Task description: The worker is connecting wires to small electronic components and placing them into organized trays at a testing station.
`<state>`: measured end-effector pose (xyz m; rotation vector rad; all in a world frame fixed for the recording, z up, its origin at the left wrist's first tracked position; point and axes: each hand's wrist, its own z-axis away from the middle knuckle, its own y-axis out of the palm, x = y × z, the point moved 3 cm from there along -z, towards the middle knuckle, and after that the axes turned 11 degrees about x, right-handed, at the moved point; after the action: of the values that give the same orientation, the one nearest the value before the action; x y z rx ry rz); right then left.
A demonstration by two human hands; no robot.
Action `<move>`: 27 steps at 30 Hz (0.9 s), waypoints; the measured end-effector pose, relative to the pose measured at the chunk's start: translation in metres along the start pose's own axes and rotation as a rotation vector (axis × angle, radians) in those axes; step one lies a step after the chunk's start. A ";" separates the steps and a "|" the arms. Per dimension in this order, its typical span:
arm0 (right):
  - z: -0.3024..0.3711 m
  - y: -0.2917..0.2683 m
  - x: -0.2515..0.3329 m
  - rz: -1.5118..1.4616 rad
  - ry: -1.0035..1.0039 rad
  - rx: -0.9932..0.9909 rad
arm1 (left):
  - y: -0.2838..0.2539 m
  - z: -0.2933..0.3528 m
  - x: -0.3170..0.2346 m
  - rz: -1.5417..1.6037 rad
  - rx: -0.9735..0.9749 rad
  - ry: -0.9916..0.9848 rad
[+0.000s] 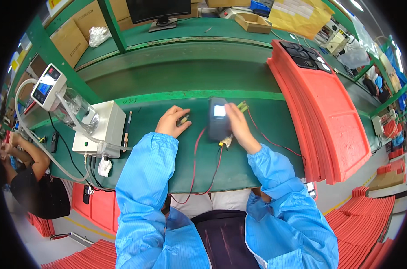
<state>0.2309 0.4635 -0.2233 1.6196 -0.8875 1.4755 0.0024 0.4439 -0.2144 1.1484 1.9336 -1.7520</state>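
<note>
In the head view, the two hands are apart from each other, above the green table top (154,172). The right hand (240,126) is closed on the right side of a dark handheld device (217,127), which is in the middle of the table and has a bright screen (219,110). This hand is a little blurred. The left hand (170,122) is to the left of the device, well apart from it, with thumb and fingers bent around a small yellow-green piece (183,120); I cannot tell if they press on it.

Just right of the device there are yellow-green clips (243,106), and from there a thin red wire (275,143) goes to the right near side. At the near end of the device is a small yellow-and-whitish connector (226,142).

Farther left stands a white box (105,127) with a clear jar and hoses. On the right is a tall stack of red trays (322,121), and several black devices (304,57) lie on its far end.
</note>
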 end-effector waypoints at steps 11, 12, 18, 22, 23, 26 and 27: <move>0.017 -0.033 -0.007 -0.550 0.111 -0.177 | 0.004 0.016 -0.009 -0.084 -0.369 -0.371; 0.018 -0.030 -0.008 -0.555 0.110 -0.173 | 0.003 0.016 -0.013 -0.090 -0.370 -0.372; 0.018 -0.018 -0.001 -0.211 0.000 -0.178 | 0.005 0.009 -0.017 -0.178 -0.171 -0.517; 0.021 -0.023 0.009 -0.111 -0.057 -0.155 | 0.014 0.006 -0.014 -0.144 -0.224 -0.407; 0.022 -0.025 0.011 -0.099 -0.062 -0.150 | 0.014 0.004 -0.017 -0.129 -0.237 -0.361; 0.025 -0.034 0.015 -0.107 -0.084 -0.175 | 0.018 -0.005 -0.024 -0.147 -0.184 -0.377; 0.026 -0.038 0.016 -0.109 -0.093 -0.185 | 0.020 -0.008 -0.026 -0.154 -0.160 -0.388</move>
<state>0.2779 0.4580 -0.2112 1.5836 -0.9424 1.2150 0.0361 0.4408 -0.2089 0.5667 1.9150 -1.7033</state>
